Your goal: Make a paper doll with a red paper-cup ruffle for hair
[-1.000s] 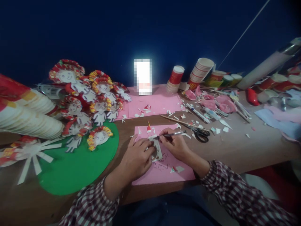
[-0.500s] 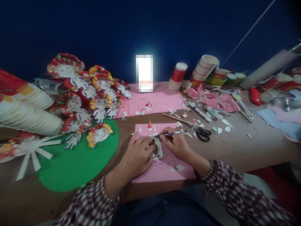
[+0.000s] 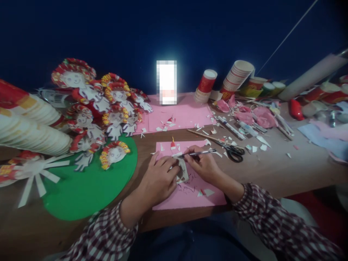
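My right hand point(image 3: 202, 164) is closed round a dark pen point(image 3: 199, 153), its thumb and fingers pinching it near the tip. The pen points left, towards the upper part of a small white paper piece point(image 3: 182, 174) with dark marks. My left hand point(image 3: 160, 177) lies over the left part of this piece, its bent fingers holding it down; that part is hidden. Underneath is a pink sheet point(image 3: 170, 203) with dark pen strokes and a few scraps. A small red and yellow paper scrap point(image 3: 173, 145) lies just beyond my left fingers.
Black-handled scissors point(image 3: 234, 154) and a thin wooden stick point(image 3: 203, 135) lie right of the sheet, among markers point(image 3: 231, 127) and paper scraps. Paper-cup figures point(image 3: 116, 156) stand left around a green board point(image 3: 89, 195). Cup stacks point(image 3: 237, 76) and a bright screen point(image 3: 166, 81) are behind.
Both hands keep nearly the same pose, pen tip still at the upper part of the paper piece. The view has shifted very slightly.
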{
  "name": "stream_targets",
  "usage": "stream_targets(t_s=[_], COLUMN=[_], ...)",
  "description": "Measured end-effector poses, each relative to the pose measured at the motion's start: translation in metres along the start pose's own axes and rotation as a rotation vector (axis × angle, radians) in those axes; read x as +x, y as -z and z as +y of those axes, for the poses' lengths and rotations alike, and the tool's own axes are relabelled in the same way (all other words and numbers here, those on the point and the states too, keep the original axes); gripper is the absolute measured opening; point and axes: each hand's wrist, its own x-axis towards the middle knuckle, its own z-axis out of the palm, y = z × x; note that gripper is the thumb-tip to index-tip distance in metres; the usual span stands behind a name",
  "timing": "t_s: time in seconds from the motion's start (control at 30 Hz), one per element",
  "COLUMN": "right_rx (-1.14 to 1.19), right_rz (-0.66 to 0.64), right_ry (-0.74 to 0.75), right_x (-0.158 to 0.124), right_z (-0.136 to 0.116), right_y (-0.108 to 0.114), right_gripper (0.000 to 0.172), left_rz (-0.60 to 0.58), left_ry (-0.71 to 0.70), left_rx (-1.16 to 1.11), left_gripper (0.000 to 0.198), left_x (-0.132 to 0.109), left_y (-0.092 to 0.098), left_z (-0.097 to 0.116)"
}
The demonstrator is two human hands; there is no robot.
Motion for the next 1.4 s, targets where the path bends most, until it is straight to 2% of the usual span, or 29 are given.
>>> stream_targets(t_s=[1.03,1.4], right_rx=[-0.011,-0.020], right_rz=[0.004,0.011], right_ry=[0.028,0.029], right_x=[-0.0006,-0.0009], right_z=[-0.0028,-0.0008], right_y=[0.0019,0.0015], right_gripper=[0.005,0.005], left_rz=[0.031,0.002], left_ry=[-0.006,0.002], left_rx=[0.007,0.021], left_gripper=[0.023,0.019], left_x=[0.0004,0.0012], left_y=[-0.0005,0.0000], left_z=[0.0003,0.0009])
